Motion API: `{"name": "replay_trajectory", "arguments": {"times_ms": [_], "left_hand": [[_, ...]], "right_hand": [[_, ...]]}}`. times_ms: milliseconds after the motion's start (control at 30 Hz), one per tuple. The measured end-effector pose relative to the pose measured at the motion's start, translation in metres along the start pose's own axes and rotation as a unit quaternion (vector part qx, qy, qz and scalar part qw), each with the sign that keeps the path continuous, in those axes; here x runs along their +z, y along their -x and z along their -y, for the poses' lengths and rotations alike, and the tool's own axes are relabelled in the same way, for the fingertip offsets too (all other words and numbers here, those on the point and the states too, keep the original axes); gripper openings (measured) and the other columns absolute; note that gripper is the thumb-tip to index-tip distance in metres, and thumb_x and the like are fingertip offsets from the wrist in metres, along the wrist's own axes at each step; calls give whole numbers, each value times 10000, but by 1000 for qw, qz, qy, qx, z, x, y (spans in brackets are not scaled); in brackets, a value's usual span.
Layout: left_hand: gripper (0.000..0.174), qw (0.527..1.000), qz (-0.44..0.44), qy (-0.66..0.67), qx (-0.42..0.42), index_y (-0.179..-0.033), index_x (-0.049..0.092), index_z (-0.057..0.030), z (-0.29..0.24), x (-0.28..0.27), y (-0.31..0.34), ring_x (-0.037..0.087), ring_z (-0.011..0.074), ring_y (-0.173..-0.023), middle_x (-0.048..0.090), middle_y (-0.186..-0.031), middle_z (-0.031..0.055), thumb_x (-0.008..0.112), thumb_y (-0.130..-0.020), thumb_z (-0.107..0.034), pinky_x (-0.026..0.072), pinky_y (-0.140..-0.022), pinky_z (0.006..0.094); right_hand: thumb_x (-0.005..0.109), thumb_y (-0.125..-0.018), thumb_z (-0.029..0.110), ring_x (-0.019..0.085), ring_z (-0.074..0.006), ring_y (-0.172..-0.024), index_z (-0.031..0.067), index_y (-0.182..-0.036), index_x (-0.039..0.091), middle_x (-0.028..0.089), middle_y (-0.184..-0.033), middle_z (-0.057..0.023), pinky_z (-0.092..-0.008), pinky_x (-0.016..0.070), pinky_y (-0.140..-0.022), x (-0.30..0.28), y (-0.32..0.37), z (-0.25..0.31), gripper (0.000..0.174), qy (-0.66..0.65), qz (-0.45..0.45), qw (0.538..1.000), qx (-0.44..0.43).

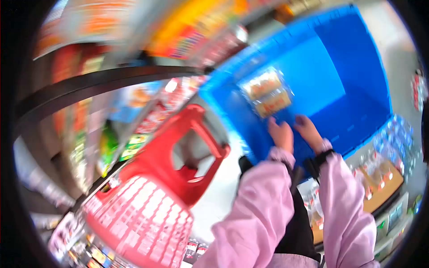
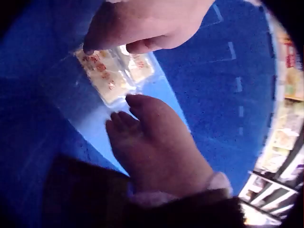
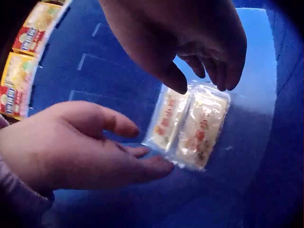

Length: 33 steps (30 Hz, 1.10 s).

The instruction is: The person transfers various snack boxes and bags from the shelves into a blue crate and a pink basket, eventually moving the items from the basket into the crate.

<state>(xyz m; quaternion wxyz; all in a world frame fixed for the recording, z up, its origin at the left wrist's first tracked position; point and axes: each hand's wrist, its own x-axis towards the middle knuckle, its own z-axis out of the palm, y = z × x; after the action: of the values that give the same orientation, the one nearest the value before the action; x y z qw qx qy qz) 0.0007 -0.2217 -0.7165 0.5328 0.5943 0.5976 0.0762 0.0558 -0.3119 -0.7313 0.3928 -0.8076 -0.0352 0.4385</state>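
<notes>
Clear-wrapped pale packets with red print [image 1: 273,102] [image 2: 108,80] [image 3: 202,128] lie side by side in a blue crate [image 1: 366,67]. The left hand [image 1: 281,135] [image 2: 142,23] [image 3: 80,147] has loosely bent fingers at the packets' near edge; whether the fingertips touch the wrap, I cannot tell. Beside it is the right hand [image 1: 309,133] [image 2: 156,142] [image 3: 185,38], thumb and fingers apart, close to the packets with nothing gripped. Both wrists show pink cuffs and dark bands in the head view.
Left of the crate stands a red plastic stool [image 1: 165,161] with a pink slatted part [image 1: 143,219]. Blurred shelves of packaged goods fill the left side. Bagged items [image 1: 375,172] rest on a brown surface at right; clear bottles [image 1: 395,138] are nearby.
</notes>
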Motion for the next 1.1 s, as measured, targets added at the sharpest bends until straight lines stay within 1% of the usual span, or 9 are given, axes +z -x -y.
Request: {"name": "replay_trajectory", "arguments": {"times_ms": [100,200,333,567,733,833,933,1000,1100], "left_hand": [[402,993,84,56,54,-1118,445,17,-86,-81,74,482,250,-989,485,-1082,148,451,-716,2,378,-868,322],[266,926,270,252,80,-1137,430,-1,-160,-173,145,487,135,-973,504,-1027,72,396,-875,-35,383,-849,260],[273,912,351,130,168,-1139,449,-5,-263,-323,214,526,149,-956,545,-1017,99,427,-876,-74,399,-833,261],[226,961,135,74,228,-1066,515,6,-315,-553,256,549,145,-904,565,-981,88,446,-855,-35,437,-787,277],[255,957,-31,96,272,-1095,463,25,-272,-694,189,532,134,-872,560,-918,69,445,-848,-33,426,-764,244],[296,953,-163,5,256,-1116,448,34,-233,-773,104,530,124,-882,561,-941,70,500,-855,-94,428,-758,221],[415,874,-292,-197,336,-1159,416,44,-185,-842,-8,566,274,-881,559,-991,175,539,-799,-121,441,-774,327],[432,913,-306,-136,233,-1180,418,33,-206,-862,-41,512,215,-986,527,-1090,172,530,-786,-107,415,-811,303],[329,919,-273,-82,271,-1034,534,26,-229,-884,-86,492,358,-1022,531,-1045,264,538,-786,-189,395,-825,324]], "right_hand": [[543,-769,16,544,-148,-832,-20,-990,521,588,-855,-83,-278,444,-724,-15,87,73,225,-55,59,992,-102],[483,-770,-60,556,-153,-858,2,-1017,517,587,-914,-82,-262,451,-747,-32,180,157,256,-126,147,973,-126],[500,-743,-73,573,-169,-867,3,-1022,531,584,-935,-85,-273,453,-760,-38,286,258,291,-74,176,961,-200],[547,-760,-15,582,-182,-885,9,-1077,510,557,-996,-114,-276,446,-776,21,399,437,320,-7,349,878,-326],[514,-797,114,503,-330,-1019,7,-1203,391,492,-1132,-200,-364,405,-866,142,410,528,437,114,403,754,-506],[492,-786,103,479,-344,-1046,-29,-1217,349,465,-1146,-238,-399,393,-872,255,389,553,473,155,323,716,-600],[503,-738,63,471,-366,-1015,-66,-1163,380,466,-1101,-264,-409,379,-874,357,369,588,461,184,260,741,-591],[507,-709,44,470,-377,-985,-93,-1112,404,477,-1045,-275,-414,368,-876,407,360,611,437,180,150,735,-636],[518,-661,23,486,-376,-944,-101,-1006,462,508,-949,-269,-414,375,-854,470,341,629,371,210,14,729,-651]]}}
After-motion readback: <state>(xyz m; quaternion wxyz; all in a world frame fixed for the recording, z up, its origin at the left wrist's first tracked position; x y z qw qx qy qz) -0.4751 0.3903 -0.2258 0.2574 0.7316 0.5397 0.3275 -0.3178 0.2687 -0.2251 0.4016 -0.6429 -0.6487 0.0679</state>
